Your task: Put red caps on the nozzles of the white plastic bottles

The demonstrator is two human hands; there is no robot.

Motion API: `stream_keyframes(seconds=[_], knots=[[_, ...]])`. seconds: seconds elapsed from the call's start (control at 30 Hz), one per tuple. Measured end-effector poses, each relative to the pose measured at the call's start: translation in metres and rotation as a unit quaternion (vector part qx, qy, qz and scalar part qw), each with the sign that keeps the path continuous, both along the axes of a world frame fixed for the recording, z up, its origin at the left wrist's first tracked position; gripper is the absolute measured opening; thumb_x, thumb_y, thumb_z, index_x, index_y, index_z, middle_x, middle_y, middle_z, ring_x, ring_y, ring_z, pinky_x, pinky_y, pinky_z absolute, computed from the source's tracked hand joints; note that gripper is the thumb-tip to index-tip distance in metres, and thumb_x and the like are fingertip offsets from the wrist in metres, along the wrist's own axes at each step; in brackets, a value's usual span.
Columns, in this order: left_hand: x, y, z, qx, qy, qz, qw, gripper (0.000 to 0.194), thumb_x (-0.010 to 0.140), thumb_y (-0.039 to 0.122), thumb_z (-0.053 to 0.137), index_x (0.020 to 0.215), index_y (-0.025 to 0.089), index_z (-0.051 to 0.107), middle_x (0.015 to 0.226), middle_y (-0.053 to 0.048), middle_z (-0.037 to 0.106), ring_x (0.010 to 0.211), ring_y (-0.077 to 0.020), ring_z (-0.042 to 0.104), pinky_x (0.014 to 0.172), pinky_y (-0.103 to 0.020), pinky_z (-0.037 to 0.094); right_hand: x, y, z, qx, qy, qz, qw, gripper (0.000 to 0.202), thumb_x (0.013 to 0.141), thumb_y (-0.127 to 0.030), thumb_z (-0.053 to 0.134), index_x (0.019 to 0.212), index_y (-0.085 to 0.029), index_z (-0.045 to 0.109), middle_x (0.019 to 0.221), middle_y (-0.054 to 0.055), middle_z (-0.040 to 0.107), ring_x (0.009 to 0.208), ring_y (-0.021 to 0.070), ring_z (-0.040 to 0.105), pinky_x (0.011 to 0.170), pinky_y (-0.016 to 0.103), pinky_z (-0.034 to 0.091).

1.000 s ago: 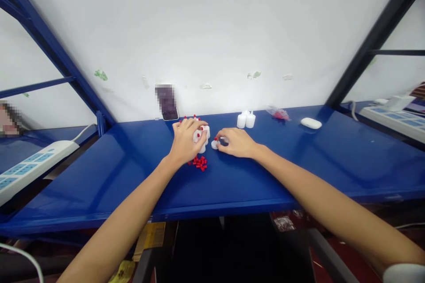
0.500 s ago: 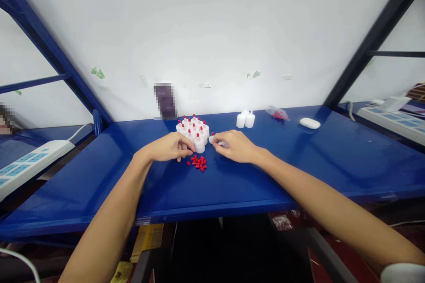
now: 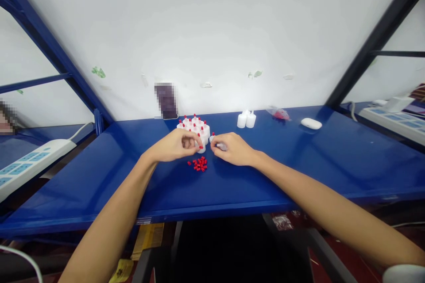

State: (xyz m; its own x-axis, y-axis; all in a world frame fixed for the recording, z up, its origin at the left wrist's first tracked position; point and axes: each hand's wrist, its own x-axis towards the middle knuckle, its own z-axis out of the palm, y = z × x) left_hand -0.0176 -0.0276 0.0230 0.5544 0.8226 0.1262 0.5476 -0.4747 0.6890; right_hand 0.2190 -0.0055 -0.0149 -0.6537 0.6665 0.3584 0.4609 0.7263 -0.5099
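My left hand (image 3: pixel 181 143) pinches a small red cap (image 3: pixel 201 147) between thumb and fingers, in front of the nearest white bottle. My right hand (image 3: pixel 234 148) is closed around a white bottle (image 3: pixel 222 146); the fingers hide most of it. Just behind those fingers a red-tipped white nozzle (image 3: pixel 213 137) shows in part. Squat white bottles (image 3: pixel 206 131) with red caps on their nozzles stand in a tight cluster behind and between my hands. Loose red caps (image 3: pixel 200 164) lie in a small pile on the blue table (image 3: pixel 252 185), below my left fingers.
Farther back on the right stand several white bottles (image 3: pixel 245 119) without red caps. Beside them are a clear bag with red caps (image 3: pixel 280 114) and a white oval case (image 3: pixel 311 123). A phone (image 3: pixel 166 101) leans on the wall. A power strip (image 3: pixel 33 161) lies left.
My left hand has risen from the edge of the cap pile and moved right, with a red cap now in its fingertips. My right hand has barely shifted.
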Motion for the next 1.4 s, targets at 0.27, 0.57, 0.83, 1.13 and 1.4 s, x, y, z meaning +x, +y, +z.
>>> stream_keyframes(seconds=[0.27, 0.57, 0.83, 1.13, 1.4], knots=[[0.044, -0.005, -0.018, 0.064, -0.242, 0.026, 0.968, 0.023, 0.082, 0.036, 0.075, 0.09, 0.015, 0.068, 0.054, 0.009, 0.036, 0.048, -0.0058, 0.034, 0.048, -0.019, 0.033, -0.011, -0.006, -0.002, -0.208, 0.26, 0.145, 0.932, 0.02, 0.08, -0.036, 0.045, 0.07, -0.019, 0.05, 0.07, 0.001, 0.05, 0.067, 0.0154, 0.047, 0.066, 0.03, 0.04], [0.054, -0.005, -0.023, -0.001, -0.309, -0.004, 0.951, 0.031, 0.082, 0.042, 0.077, 0.09, 0.015, 0.065, 0.053, 0.009, 0.037, 0.049, -0.0088, 0.047, 0.06, -0.026, 0.053, -0.015, -0.001, -0.007, -0.258, 0.348, 0.15, 0.889, 0.028, 0.089, -0.043, 0.05, 0.075, -0.019, 0.051, 0.067, -0.002, 0.049, 0.058, 0.0115, 0.047, 0.056, 0.025, 0.039], [0.055, -0.003, -0.03, 0.033, -0.261, 0.004, 0.965, 0.031, 0.085, 0.044, 0.073, 0.091, 0.014, 0.065, 0.055, 0.008, 0.034, 0.05, -0.0067, 0.032, 0.05, -0.021, 0.031, -0.012, -0.005, -0.005, -0.229, 0.311, 0.105, 0.916, 0.017, 0.086, -0.031, 0.048, 0.072, -0.02, 0.045, 0.062, -0.004, 0.045, 0.054, 0.0112, 0.043, 0.052, 0.025, 0.037], [0.058, -0.004, -0.038, 0.095, -0.245, 0.064, 0.963, 0.029, 0.091, 0.045, 0.065, 0.095, 0.016, 0.064, 0.056, 0.009, 0.032, 0.048, -0.007, 0.029, 0.049, -0.022, 0.025, 0.0, -0.001, 0.002, -0.076, 0.188, 0.041, 0.978, 0.027, 0.096, -0.046, 0.045, 0.103, -0.021, 0.053, 0.071, -0.003, 0.055, 0.064, 0.0144, 0.05, 0.065, 0.027, 0.038], [0.055, -0.005, -0.041, 0.227, -0.182, 0.096, 0.952, 0.017, 0.097, 0.033, 0.055, 0.102, 0.018, 0.062, 0.056, 0.009, 0.031, 0.048, -0.0081, 0.029, 0.052, -0.022, 0.028, 0.011, 0.002, 0.012, 0.041, 0.006, -0.032, 0.999, 0.033, 0.099, -0.043, 0.046, 0.119, -0.019, 0.058, 0.073, 0.0, 0.062, 0.063, 0.0159, 0.054, 0.063, 0.027, 0.033]])
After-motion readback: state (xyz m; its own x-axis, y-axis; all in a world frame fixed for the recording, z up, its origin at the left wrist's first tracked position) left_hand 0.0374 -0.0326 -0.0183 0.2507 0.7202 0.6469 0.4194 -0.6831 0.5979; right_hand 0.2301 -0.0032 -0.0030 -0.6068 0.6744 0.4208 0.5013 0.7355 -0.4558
